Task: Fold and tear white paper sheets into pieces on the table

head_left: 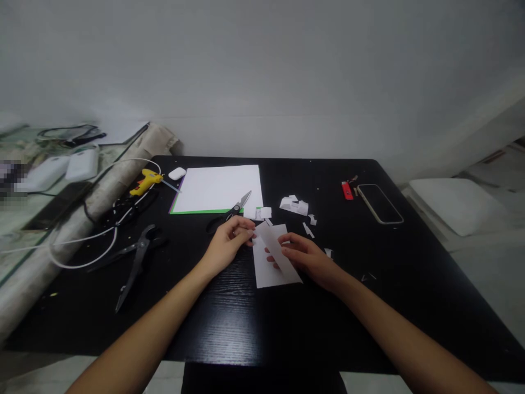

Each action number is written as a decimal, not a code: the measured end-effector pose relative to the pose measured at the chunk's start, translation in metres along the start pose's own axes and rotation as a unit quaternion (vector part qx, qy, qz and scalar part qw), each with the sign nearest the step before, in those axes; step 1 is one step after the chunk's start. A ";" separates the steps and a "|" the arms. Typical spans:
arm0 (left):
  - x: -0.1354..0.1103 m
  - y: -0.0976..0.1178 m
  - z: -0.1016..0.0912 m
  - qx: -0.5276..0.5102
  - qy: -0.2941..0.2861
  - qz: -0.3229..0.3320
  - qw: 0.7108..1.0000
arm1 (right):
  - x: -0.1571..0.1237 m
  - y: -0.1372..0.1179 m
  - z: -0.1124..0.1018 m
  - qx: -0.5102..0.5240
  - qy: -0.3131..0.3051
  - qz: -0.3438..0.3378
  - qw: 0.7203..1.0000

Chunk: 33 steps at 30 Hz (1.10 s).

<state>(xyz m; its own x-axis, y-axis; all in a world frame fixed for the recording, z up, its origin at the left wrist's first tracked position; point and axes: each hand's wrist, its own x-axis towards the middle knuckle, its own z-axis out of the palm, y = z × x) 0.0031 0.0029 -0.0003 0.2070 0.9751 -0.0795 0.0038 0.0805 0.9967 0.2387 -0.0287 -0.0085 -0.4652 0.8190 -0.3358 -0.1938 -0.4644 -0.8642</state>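
A folded piece of white paper [266,271] is between my two hands, near the middle of the black table. My left hand [227,243] pinches its upper left edge, fingers bent and partly hidden behind it. From the other side, my right hand [309,260] grips the paper, some fingers inside the fold and the others at the raised flap. Black-handled scissors [238,209] lie just beyond my left hand, blades partly spread over a stack of white sheets [221,186]. Small cut paper scraps [293,205] are scattered beyond and right of my right hand.
On the left lie a yellow glue gun [146,181] with a white cable, large dark pliers [139,254] and a white earbud case [177,173]. To the right are a red lighter [346,190], keys and a phone [379,203]. A wall [262,82] stands behind the table.
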 end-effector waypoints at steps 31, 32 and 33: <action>-0.006 0.004 0.003 -0.005 -0.122 -0.031 0.992 | 0.000 0.000 0.001 -0.058 0.006 -0.030 0.998; -0.007 0.005 0.003 -0.001 -0.132 -0.032 0.991 | 0.001 0.001 0.000 -0.067 0.010 -0.034 0.997; -0.007 0.006 0.003 0.003 -0.141 -0.034 0.989 | 0.001 0.001 0.000 -0.078 0.013 -0.038 0.996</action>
<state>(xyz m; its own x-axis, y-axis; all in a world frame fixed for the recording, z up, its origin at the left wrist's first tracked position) 0.0043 -0.0044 0.0059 0.4714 0.8706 -0.1409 0.0325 0.1425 0.9893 0.2383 -0.0285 -0.0099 -0.4308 0.8595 -0.2751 -0.0896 -0.3441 -0.9347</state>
